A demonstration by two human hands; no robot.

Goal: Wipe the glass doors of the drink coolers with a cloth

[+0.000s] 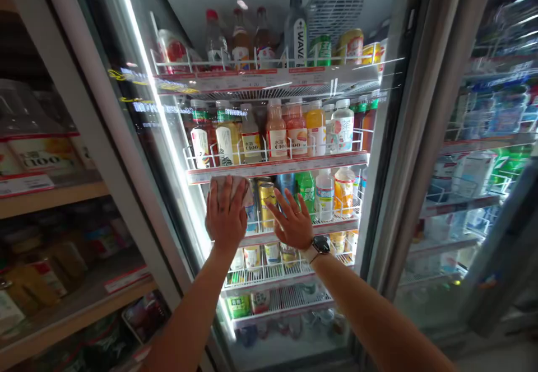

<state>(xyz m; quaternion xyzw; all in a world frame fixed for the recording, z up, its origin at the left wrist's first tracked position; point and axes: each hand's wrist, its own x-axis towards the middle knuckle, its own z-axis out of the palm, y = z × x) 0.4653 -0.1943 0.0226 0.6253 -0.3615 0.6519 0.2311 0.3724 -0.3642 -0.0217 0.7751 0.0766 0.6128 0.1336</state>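
Note:
A pale folded cloth [246,188] lies under my left hand [226,212], which presses it against the glass door [286,341] of a lit drinks fridge. The fingers point up and lie over the cloth, which shows past the fingertips and at the right side. My right hand [293,221] is beside it, fingers spread and holding nothing, with the palm toward the glass; whether it touches is hard to tell. A dark watch [321,243] sits on the right wrist. Behind the glass, near the hands, are a gold can [266,201] and a green bottle [305,190].
Several wire shelves of bottles and cans fill the fridge, with a price rail [281,166] along the shelf above my hands. A metal door frame [420,136] rises at the right, beside another fridge. Wooden shelves [54,199] with bottles stand at the left.

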